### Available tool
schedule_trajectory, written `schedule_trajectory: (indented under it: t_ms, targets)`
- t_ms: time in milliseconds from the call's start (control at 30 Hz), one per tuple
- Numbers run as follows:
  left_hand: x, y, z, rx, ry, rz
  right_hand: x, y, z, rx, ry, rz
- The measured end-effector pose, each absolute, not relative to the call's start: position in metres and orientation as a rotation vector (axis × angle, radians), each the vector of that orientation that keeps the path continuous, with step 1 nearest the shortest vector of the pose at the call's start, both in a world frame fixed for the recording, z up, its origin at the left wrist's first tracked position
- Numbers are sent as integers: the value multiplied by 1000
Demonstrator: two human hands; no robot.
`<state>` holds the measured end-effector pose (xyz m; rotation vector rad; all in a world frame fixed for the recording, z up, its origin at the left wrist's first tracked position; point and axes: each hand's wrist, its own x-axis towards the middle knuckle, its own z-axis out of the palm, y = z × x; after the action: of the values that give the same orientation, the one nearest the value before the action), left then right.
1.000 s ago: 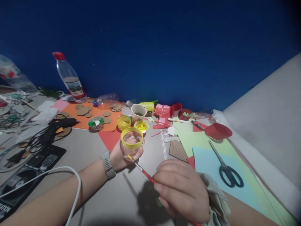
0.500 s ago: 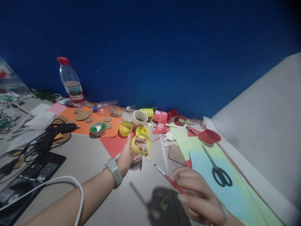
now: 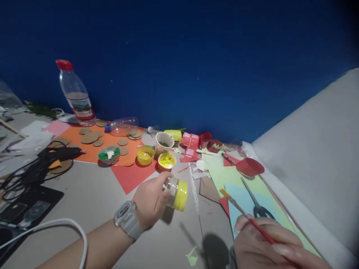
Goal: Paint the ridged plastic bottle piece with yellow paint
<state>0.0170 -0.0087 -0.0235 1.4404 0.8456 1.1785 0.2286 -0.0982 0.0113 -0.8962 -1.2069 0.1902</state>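
Note:
My left hand [image 3: 153, 200], a grey watch at its wrist, is wrapped round a clear plastic cup [image 3: 171, 186]. The cup lies tilted sideways in the air, and a broad yellow band [image 3: 181, 195] rings its end. In my right hand [image 3: 269, 239], low on the right, is a paintbrush [image 3: 246, 216] with a red handle and yellow paint on its bristles. The bristles are apart from the cup. Behind my left hand stand a paper cup of dark liquid [image 3: 165, 144], a small dish of yellow paint [image 3: 167, 160] and a yellow translucent bowl [image 3: 145, 155].
Scissors [image 3: 256, 205] lie on blue paper beside my right hand. To the left are a green-and-white paint dish [image 3: 109, 155], cardboard discs [image 3: 89, 137], an upright water bottle [image 3: 78, 97], a black glue gun [image 3: 66, 151] and a white cable [image 3: 70, 221]. A red scoop-shaped piece [image 3: 249, 167] lies right.
My left hand has turned the cup from rim-up to sideways, its yellow end now facing right. My right hand has drawn the paintbrush away from the rim, to the right.

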Motion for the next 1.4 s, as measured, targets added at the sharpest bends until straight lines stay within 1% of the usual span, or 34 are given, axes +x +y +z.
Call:
schedule_trajectory:
  t_ms: [33, 133, 233, 300, 400, 467, 633, 800, 1033, 1400]
  targets:
    - [17, -8, -25, 1580, 857, 1166, 229, -99, 16, -784, -1184, 63]
    - [20, -8, -30, 1919, 854, 1086, 230, -96, 28, -781, -1267, 297]
    - [21, -7, -32, 2118, 797, 1017, 233, -92, 33, -775, -1233, 361]
    - [22, -7, -31, 2171, 729, 962, 235, -89, 34, -831, -1171, 461]
    - [23, -5, -26, 2160, 595, 827, 237, -85, 32, -997, -968, 815]
    - [24, -4, -23, 2172, 493, 743, 239, -82, 31, -1059, -803, 988]
    - [26, -1, -17, 2235, 335, 602, 240, -74, 30, -1106, -586, 1159]
    - [27, -2, -17, 2218, 363, 600, 239, -75, 28, -1060, -629, 1203]
    - [26, -6, -27, 2260, 418, 678, 239, -83, 19, -1139, -774, 1023]
    - [29, -2, -24, 2297, 335, 652, 239, -87, 12, -1076, -868, 1028]
